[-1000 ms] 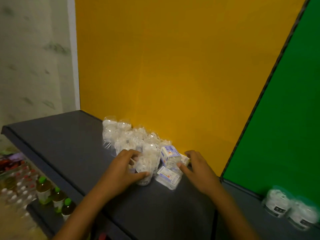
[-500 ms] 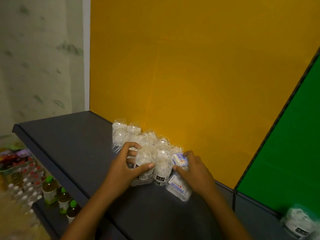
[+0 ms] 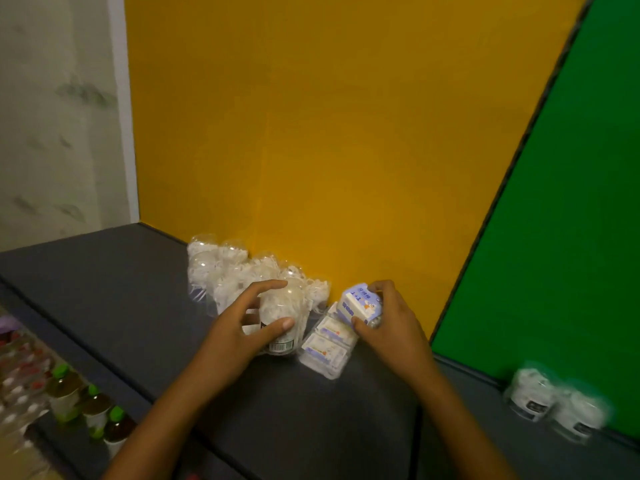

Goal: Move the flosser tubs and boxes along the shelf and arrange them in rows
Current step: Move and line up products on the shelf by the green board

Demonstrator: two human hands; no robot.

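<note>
— Against the yellow back panel (image 3: pixel 346 150), on the dark shelf (image 3: pixel 121 296): a cluster of clear flosser tubs (image 3: pixel 239 271), packed close, touching; left hand (image 3: pixel 242 327) curled round the front tub (image 3: pixel 280 317), thumb low on the near side, fingers over the top.

— And on the other side?

— Right hand (image 3: pixel 391 327) gripping a small white-and-blue box (image 3: pixel 360 303), thumb under the near edge, fingers over the far end; box tilted, apparently lifted off the shelf, just beside the tub cluster; below it a flat clear twin-pack (image 3: pixel 325 348) lying on the shelf, touching or nearly touching the front tub.

— Step in hand, then?

— Sorting and closing up, by the look of it; tub drawn into line with one hand, box being placed with the other; rows only roughly formed so far, so early to middling in the task.

— Anything left elsewhere?

— Farther right, before the green panel (image 3: pixel 571 237), two more tubs (image 3: pixel 554 400), well apart from the main group; blurred, labels unreadable.

— Next move?

— Probably setting the box down square beside the twin-pack, then nudging the held tub flush with its neighbours; calls for a light touch, since crowded tubs look easy to topple; fetching the two strays likely after that.
</note>
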